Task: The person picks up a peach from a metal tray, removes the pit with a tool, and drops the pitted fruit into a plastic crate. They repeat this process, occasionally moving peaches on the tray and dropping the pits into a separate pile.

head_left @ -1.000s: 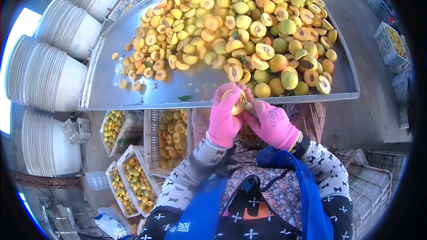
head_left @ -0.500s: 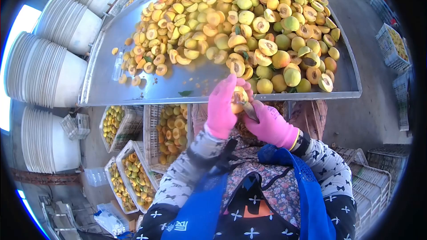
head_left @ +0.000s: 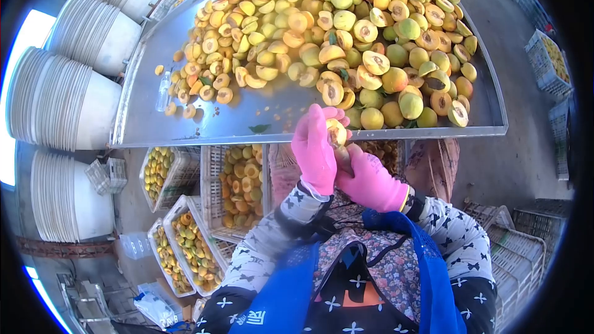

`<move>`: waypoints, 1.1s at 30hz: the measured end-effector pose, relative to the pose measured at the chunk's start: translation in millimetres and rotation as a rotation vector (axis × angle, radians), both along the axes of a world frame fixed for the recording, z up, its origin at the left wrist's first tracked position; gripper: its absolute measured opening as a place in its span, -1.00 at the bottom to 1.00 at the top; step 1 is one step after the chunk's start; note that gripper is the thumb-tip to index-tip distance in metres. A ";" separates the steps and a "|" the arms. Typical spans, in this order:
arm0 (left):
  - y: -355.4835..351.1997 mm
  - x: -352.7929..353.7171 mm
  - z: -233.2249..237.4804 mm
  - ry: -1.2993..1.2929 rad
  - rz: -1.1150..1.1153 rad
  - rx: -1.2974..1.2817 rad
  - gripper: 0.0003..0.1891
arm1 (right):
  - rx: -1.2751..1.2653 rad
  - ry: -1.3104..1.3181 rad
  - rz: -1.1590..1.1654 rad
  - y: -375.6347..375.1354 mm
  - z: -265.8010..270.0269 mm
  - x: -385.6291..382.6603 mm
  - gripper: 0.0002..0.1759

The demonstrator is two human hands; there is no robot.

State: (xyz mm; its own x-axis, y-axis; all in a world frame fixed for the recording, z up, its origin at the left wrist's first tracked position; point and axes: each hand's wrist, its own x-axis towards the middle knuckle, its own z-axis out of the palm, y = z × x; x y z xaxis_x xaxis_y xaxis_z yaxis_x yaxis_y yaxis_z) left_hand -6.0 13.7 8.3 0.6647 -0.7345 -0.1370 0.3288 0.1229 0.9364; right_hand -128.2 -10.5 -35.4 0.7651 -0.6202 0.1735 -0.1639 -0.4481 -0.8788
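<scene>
Both my hands wear pink gloves and meet at the front edge of the metal table (head_left: 210,131). Held upright, my left hand (head_left: 314,151) is closed around a halved yellow peach (head_left: 336,133), its cut face turned toward my right side. My right hand (head_left: 374,180) grips a small metal tool (head_left: 342,158), whose tip is at the lower side of the peach half; the handle is hidden in the glove. Just beyond my hands lies a large heap of peaches (head_left: 297,40), many of them halved with brown centres showing.
Below the table's edge stands a plastic crate (head_left: 210,193) of peach halves, with more filled crates (head_left: 197,244) at lower left. Stacks of white tubs (head_left: 99,111) line the left side. Further crates (head_left: 516,260) stand at lower right. A green leaf (head_left: 260,128) lies on the table.
My right hand has moved slightly down and left, and less of the tool's blade shows. The peach half has turned a little in my left hand.
</scene>
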 end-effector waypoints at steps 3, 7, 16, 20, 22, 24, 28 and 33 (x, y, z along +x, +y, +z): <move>3.2 0.7 -6.7 0.055 -0.019 -0.002 -0.51 | 0.014 0.054 -0.004 1.3 -5.7 -1.1 -0.62; 3.1 1.8 -4.8 0.113 0.010 0.053 -0.50 | 0.218 0.072 0.026 -2.2 6.0 0.1 -0.60; 8.5 0.7 -10.6 -0.161 -0.064 0.011 -0.53 | 0.190 0.046 0.025 2.0 8.2 -3.4 -0.69; 6.7 22.4 -8.2 -0.096 -0.346 0.072 -0.46 | 0.092 -0.065 0.013 6.0 -6.5 -0.8 -0.75; 9.3 27.1 -7.3 -0.240 -0.429 0.072 -0.45 | 0.051 -0.186 -0.022 10.1 -11.3 5.5 -0.77; 8.2 25.1 5.8 -0.116 -0.434 0.139 -0.41 | 0.726 -0.019 0.189 -3.2 17.7 -7.2 -0.81; 8.4 24.9 12.0 -0.016 -0.497 0.193 -0.41 | 1.209 -0.022 0.448 -14.0 33.0 -19.8 -0.82; 6.3 31.7 9.4 -0.162 -0.788 0.130 -0.40 | 1.368 0.010 0.532 -13.6 28.8 -32.8 -0.83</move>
State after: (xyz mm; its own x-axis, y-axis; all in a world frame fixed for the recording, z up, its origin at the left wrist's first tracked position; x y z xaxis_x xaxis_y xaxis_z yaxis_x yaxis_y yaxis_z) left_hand 25.7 20.0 17.7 -0.0217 -0.9795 -0.2003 0.1327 -0.2014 0.9705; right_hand -160.9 -24.1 -6.6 0.9488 0.0555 -0.3111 -0.2574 0.7067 -0.6591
